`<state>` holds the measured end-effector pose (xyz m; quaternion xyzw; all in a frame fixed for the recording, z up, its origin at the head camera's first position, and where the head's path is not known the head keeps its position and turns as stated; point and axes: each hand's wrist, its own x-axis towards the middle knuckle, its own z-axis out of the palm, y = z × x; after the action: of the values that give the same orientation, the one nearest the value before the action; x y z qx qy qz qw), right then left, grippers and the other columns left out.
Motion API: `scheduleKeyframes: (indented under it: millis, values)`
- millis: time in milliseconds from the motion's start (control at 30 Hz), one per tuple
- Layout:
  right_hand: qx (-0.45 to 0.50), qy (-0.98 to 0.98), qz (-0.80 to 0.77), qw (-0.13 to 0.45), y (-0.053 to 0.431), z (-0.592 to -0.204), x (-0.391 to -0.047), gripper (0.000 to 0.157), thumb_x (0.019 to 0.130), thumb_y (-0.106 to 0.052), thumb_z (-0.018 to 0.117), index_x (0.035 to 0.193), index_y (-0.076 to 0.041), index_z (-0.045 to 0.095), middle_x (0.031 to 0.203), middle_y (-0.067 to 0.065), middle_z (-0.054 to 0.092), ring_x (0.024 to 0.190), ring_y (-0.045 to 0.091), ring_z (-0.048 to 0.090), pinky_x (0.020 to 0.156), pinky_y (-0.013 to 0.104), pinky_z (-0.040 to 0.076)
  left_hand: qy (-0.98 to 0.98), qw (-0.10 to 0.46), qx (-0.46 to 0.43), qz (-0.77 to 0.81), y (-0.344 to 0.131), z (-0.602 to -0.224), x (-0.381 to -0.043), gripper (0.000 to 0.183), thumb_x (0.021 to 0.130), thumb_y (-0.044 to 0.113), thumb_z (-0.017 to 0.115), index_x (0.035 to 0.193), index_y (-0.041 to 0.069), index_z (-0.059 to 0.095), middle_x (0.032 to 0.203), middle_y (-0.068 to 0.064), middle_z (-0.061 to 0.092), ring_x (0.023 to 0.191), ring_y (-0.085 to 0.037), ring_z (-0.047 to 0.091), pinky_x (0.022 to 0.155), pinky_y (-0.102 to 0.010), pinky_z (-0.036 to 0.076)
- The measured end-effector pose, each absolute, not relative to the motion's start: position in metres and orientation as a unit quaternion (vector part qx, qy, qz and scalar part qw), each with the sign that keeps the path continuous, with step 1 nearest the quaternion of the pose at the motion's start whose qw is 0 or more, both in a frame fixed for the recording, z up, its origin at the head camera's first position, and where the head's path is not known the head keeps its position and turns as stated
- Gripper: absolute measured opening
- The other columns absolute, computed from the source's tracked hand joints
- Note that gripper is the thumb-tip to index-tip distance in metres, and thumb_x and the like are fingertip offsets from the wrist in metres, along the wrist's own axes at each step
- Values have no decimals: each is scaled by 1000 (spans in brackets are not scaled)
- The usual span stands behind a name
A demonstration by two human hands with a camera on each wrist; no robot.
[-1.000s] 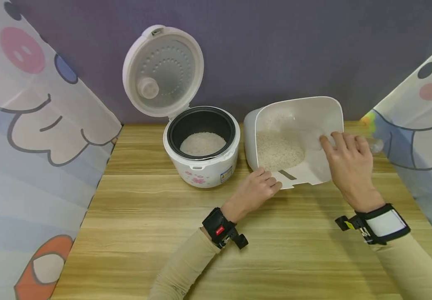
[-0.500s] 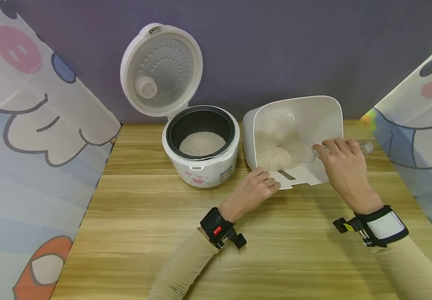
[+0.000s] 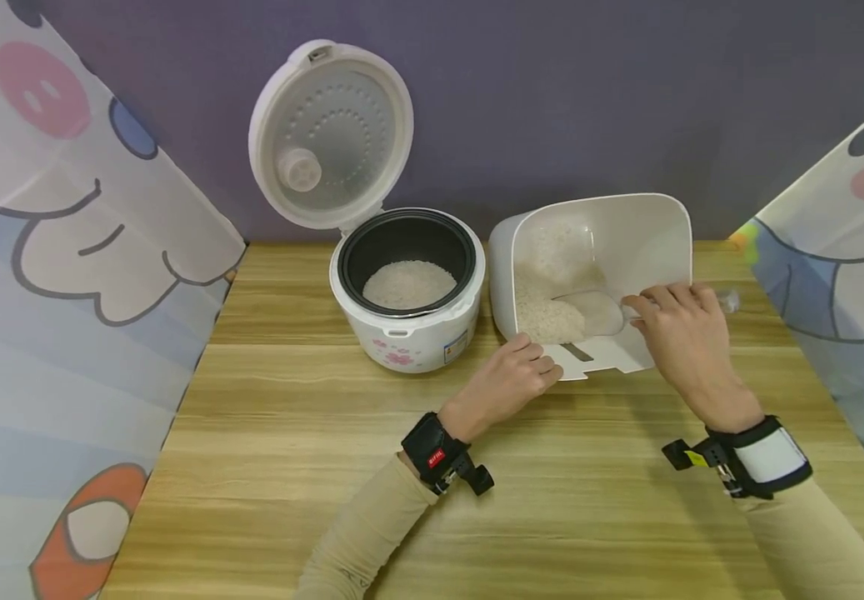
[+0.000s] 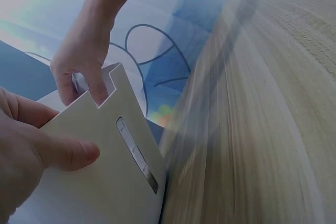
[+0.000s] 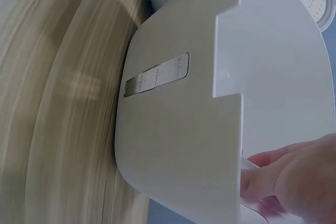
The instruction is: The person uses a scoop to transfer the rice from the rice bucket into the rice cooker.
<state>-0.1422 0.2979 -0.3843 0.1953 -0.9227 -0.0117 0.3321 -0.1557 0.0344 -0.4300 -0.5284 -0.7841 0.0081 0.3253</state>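
The right hand (image 3: 686,337) is curled round a clear scoop (image 3: 604,314), its end set in rice (image 3: 539,321) inside the white bin (image 3: 645,237); the bin's near rim is pinched by the left hand (image 3: 506,379).

Table (image 3: 551,525): one, wood-patterned, pale yellow-brown, its grain streaked with darker bands running side to side in the head view. We record two items directly on it. Item one, cooker (image 3: 364,333): white, round, pink flowers (image 3: 399,358) on the front, lid (image 3: 345,133) raised; upright near the back edge. Item two, bin (image 3: 641,242): white, wide-mouthed, a narrow window (image 3: 577,352) in its front wall; just right of the cooker, also towards the back. We see wood between their lower parts; whether they touch higher up, we cannot tell.
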Motion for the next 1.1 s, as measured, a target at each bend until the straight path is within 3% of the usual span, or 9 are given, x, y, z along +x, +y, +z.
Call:
scheduleKeyframes:
  millis: [1100]
  values:
    - [150, -946, 68, 280, 276, -393, -141, 33, 75, -14, 87, 105, -5, 77, 96, 20, 77, 83, 41, 68, 82, 53, 38, -787, 315, -529, 40, 36, -430, -152, 16, 98, 25, 64, 106, 25, 78, 98, 17, 75, 89, -4, 61, 84, -24, 38]
